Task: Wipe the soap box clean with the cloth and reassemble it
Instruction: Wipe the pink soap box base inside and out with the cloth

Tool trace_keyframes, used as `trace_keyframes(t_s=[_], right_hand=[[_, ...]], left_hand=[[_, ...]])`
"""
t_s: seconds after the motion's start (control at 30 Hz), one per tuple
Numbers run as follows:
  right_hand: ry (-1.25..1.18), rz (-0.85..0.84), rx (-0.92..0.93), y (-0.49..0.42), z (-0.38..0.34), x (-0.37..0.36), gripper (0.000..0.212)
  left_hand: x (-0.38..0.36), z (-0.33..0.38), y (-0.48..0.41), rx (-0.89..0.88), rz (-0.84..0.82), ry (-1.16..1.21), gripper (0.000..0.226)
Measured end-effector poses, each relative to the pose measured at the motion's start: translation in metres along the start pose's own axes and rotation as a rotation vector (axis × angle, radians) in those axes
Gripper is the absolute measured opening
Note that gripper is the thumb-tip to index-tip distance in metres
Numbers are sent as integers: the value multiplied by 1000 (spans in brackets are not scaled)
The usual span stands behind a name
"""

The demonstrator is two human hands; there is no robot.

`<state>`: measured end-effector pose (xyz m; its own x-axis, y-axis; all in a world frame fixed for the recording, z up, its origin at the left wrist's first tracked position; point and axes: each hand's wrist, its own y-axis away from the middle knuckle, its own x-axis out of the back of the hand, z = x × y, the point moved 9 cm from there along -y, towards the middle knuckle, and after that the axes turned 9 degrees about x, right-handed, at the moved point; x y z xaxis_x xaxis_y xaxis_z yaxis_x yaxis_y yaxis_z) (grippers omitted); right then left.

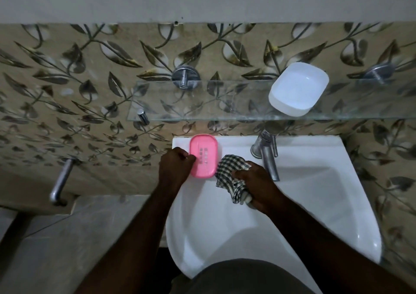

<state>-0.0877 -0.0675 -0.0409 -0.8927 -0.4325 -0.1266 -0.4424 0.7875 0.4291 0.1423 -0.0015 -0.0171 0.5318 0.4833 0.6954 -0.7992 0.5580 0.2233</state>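
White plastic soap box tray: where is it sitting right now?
In the head view, the white plastic tray sits on the glass wall shelf, right side, above the steel tap.

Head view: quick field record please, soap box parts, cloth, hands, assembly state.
pink tray: on back ledge of sink, left of tap
white shell: on glass shelf, open side up, apart from pink tray
checked cloth: bunched, beside the tray's right edge
left hand: grips tray's left edge
right hand: grips cloth
assembly: not yet reassembled
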Motion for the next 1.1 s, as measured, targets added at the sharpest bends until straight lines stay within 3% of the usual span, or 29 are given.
trace_keyframes(t_s=[0.3, 0.47, 0.53, 0.63, 0.87, 1.0, 1.1], right_hand=[[35, -20, 145, 12, -23, 9, 23], [-21, -112, 101, 19, -29, 6, 26], [24, -128, 111, 22, -29, 3, 26], [174, -128, 177, 30, -39, 0, 22], [384, -176, 335, 44, -63, -11, 6], [296, -256, 270, 55, -76, -8, 10], [166, -211, 267, 61, -96, 11, 26]], left_hand=[[1, 47, 75, -227, -164, 309, 29], [-12, 38, 72, 32, -450, 794, 9], [-27, 35, 75, 131, -640, 963, 27], [-34, 37, 84, 196, -791, 1072, 44], [-48, 42, 100, 311, -910, 1234, 92], [-46, 47, 103, 354, -1027, 1404, 81], [-46, 44, 102, 417, -1060, 1475, 77]])
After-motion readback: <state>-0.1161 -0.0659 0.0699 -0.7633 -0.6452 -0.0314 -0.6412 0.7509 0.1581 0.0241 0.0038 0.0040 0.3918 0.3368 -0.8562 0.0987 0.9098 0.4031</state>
